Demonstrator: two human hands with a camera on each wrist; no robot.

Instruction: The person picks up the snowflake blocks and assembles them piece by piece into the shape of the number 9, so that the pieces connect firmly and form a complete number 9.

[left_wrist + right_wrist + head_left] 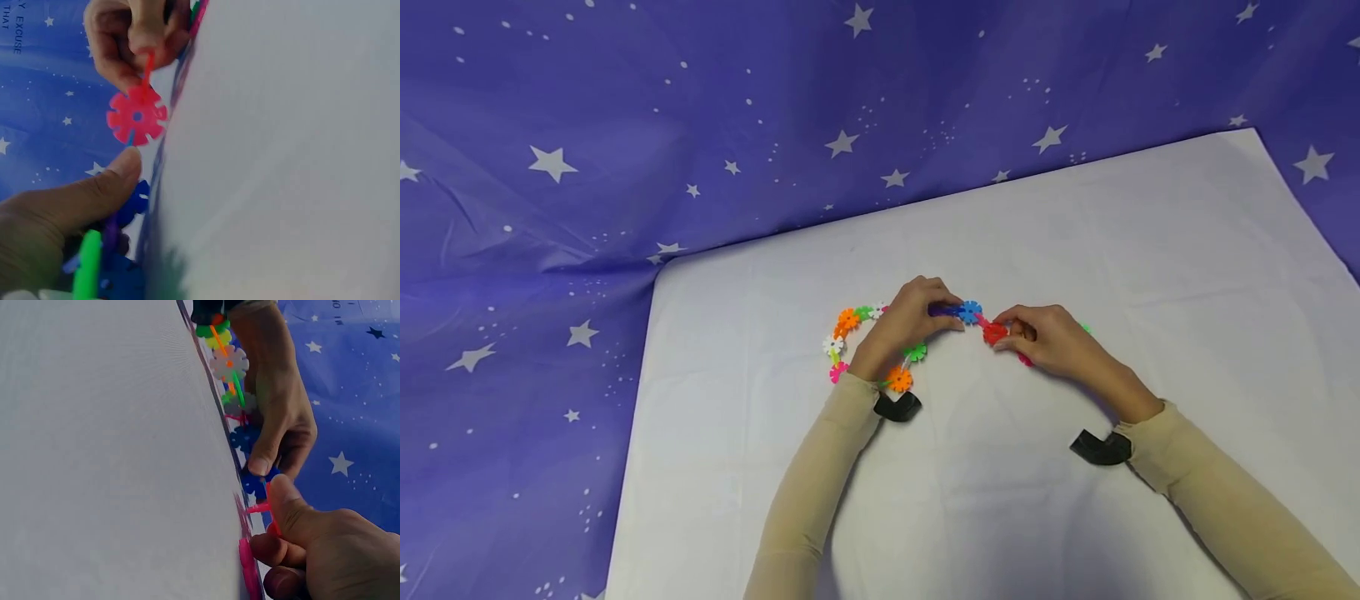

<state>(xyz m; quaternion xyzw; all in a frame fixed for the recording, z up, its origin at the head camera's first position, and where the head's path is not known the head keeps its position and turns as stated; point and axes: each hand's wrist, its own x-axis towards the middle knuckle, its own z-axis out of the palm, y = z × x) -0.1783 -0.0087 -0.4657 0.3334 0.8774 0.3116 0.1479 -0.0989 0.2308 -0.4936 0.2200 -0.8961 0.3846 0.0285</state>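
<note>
Small notched plastic flower discs are slotted together into a colourful chain. My left hand (917,310) pinches its blue part between thumb and fingers, where a light blue disc (971,312) shows at the fingertips. A pink disc (119,117) joins that blue disc to a red disc (995,334). Across from it, my right hand (1051,340) pinches the red disc, which appears edge-on in the left wrist view. Left of and beneath the left wrist, the chain curves round through an orange disc (900,381), a green disc (917,352) and a white disc (832,344).
A pink piece (1026,360) and a green piece (1086,328) peek out around the right hand, which hides what lies between. White cloth (1000,483) covers the table. Behind it hangs a purple star-print curtain (790,108). Black camera mounts (1101,450) sit at both wrists.
</note>
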